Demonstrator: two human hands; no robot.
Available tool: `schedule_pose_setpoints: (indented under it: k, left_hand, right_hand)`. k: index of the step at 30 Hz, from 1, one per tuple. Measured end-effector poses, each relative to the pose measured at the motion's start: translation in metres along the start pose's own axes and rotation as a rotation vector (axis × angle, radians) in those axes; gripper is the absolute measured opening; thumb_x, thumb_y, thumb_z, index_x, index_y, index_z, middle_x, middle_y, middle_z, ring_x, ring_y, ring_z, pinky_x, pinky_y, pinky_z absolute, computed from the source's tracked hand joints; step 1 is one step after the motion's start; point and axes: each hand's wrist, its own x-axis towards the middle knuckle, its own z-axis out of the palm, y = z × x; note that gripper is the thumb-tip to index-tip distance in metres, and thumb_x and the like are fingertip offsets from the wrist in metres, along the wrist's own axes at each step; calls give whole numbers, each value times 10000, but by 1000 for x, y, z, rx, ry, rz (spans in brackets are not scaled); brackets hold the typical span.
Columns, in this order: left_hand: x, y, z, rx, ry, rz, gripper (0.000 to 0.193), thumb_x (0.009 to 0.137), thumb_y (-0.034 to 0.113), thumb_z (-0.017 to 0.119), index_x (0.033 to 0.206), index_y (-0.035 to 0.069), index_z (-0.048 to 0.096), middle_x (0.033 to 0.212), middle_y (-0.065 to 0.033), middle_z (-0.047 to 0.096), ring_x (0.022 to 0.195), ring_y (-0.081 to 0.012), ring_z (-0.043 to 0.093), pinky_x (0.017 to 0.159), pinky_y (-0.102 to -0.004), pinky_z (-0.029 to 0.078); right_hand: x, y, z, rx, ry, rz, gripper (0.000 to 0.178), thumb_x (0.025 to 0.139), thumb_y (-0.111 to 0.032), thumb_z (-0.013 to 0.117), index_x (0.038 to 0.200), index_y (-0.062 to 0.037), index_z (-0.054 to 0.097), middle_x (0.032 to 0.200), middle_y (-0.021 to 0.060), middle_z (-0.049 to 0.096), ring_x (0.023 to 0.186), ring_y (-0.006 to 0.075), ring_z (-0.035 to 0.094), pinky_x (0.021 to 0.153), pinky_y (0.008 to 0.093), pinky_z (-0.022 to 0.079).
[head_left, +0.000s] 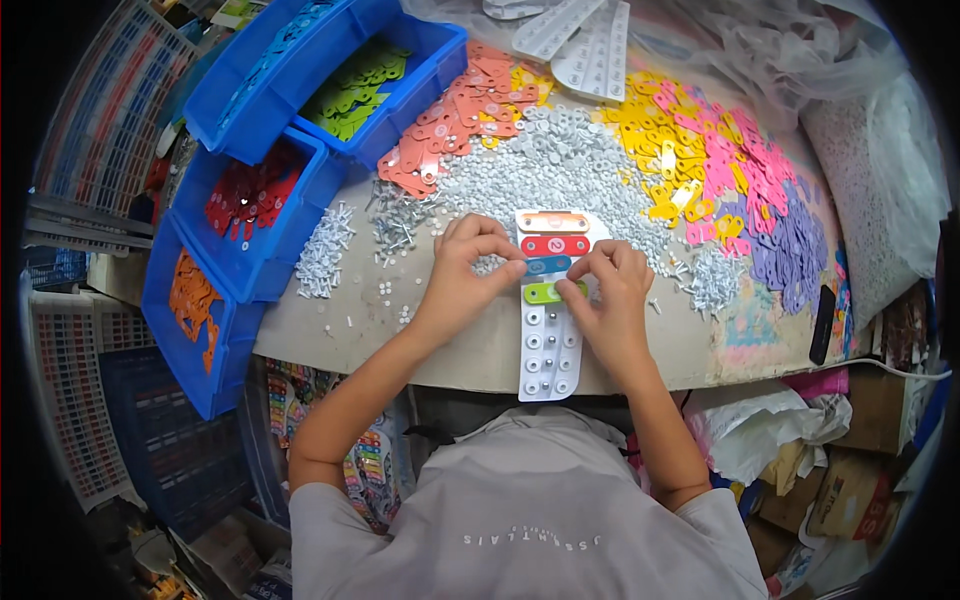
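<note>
A white plastic board (549, 388) with rows of round studs lies at the table's front edge. Across its upper part sit flat strips: an orange strip (553, 223), a red strip (555, 246), a blue strip (548, 265) and a green strip (541, 293). My left hand (467, 268) pinches the left end of the blue strip between thumb and fingers. My right hand (615, 290) is closed in a pinch by the right ends of the blue and green strips, its thumb over the green one; whatever lies between those fingertips is hidden.
Beyond the board spreads a heap of small white caps (560, 150). Around it lie piles of coral strips (440, 130), yellow strips (655, 145), pink strips (740, 155), purple strips (785, 245) and rivets (325, 255). Blue bins (250, 270) stand left; a dark phone-like slab (823, 325) lies right.
</note>
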Motion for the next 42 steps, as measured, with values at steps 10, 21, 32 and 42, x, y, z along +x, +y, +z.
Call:
schedule_pose_setpoints:
  k: [10,21,32,42]
  left_hand:
    - [1,5,23,203,41,62,121,746,147,798,839,93,741,1019,-43,606,1060,-246,536,998,-385,338]
    - [6,9,33,287,73,96,152,742,142,784,846,100,681,1010,-58,551,1042,-262,508,949,-405,337]
    - [7,7,30,318,50,55,162,754,163,785,840,104,662,1004,-46,558,1041,-261,511,954,-412,333]
    - [75,-47,-72,692,365,174,136,905,143,669,988,47,717,908,-131,678,876,-328,652,756,-458,521]
  right_hand:
    - [-7,5,-5,76,124,93,197,793,-88,762,931,-54,625,971,89,590,972,278,535,895,397,380]
    - [-51,13,-12,53,81,-244,272,763,26,723,1025,-44,721,1043,83,674,1001,293,596,902,395,464]
    - [-54,17,-12,-63,-54,-369,343,799,-116,741,1136,-53,727,1197,74,683,1041,270,600,880,399,432]
    - [-59,25,-17,-2,-30,-428,399,1003,-338,542,1117,-2,724,1205,128,692,1020,303,592,904,406,425]
